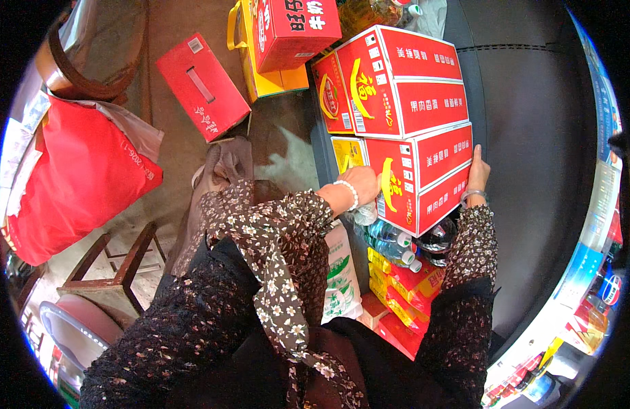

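Observation:
A red and white cardboard carton with a yellow banana-shaped mark lies between my two hands. My left hand, with a white bead bracelet at the wrist, is closed with its fingers curled against the carton's left end. On the opposite end, my right hand grips the carton, its index finger stretched along the side; the other fingers are partly hidden. A matching carton stands directly behind, touching it. Beside my left hand, a clear plastic wrapping shows under the carton's corner.
Plastic bottles and yellow-red packets lie nearer me. Behind are a red drink box and a yellow bag. A red box sits on the floor, with a red bag and wooden stool at left.

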### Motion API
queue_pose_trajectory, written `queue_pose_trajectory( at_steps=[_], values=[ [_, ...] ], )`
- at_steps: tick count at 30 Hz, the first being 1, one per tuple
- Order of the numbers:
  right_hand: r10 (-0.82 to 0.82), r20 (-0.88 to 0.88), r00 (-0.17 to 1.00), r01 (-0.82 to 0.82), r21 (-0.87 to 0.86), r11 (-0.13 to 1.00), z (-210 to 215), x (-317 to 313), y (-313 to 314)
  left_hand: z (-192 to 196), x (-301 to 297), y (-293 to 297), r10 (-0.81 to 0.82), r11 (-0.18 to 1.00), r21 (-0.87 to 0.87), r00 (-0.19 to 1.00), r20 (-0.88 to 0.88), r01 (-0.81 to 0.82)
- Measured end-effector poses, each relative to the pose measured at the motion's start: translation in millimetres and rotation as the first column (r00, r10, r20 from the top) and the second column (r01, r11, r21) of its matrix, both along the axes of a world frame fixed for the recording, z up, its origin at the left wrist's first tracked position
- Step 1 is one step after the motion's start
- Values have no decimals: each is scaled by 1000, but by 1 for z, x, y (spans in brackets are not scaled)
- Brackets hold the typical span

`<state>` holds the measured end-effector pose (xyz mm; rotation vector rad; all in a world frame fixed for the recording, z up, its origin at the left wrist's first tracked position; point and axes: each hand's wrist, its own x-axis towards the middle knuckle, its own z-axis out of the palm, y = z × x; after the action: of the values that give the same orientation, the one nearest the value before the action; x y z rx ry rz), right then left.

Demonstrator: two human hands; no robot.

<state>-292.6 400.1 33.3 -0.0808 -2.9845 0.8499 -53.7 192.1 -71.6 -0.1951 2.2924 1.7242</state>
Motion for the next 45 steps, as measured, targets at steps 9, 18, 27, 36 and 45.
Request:
queue_pose_trajectory(
  at_steps=[9, 18, 27, 36, 45],
  values=[
    [13, 67, 998, -3, -147, 989, -10, -5, 12, 21, 3, -4, -20, 999, 36, 997, -69, 23],
    [336, -157, 929, -243, 426, 871, 24, 16, -43, 43, 4, -37, -298, 944, -180, 949, -99, 278],
    [832, -140, 537, -823, -304, 480, 54, 219, -169, 99, 11, -97, 314, -116, 982, 932, 180, -150],
    [219, -155, 963, -258, -759, 598, 80, 140, -154, 84, 1, -134, 730, 470, 702, 682, 30, -534],
    [169, 18, 985, -99, -747, 658, 87, 72, -128, 57, -31, -115, 581, 257, 727, 703, 410, -637]
  ],
)
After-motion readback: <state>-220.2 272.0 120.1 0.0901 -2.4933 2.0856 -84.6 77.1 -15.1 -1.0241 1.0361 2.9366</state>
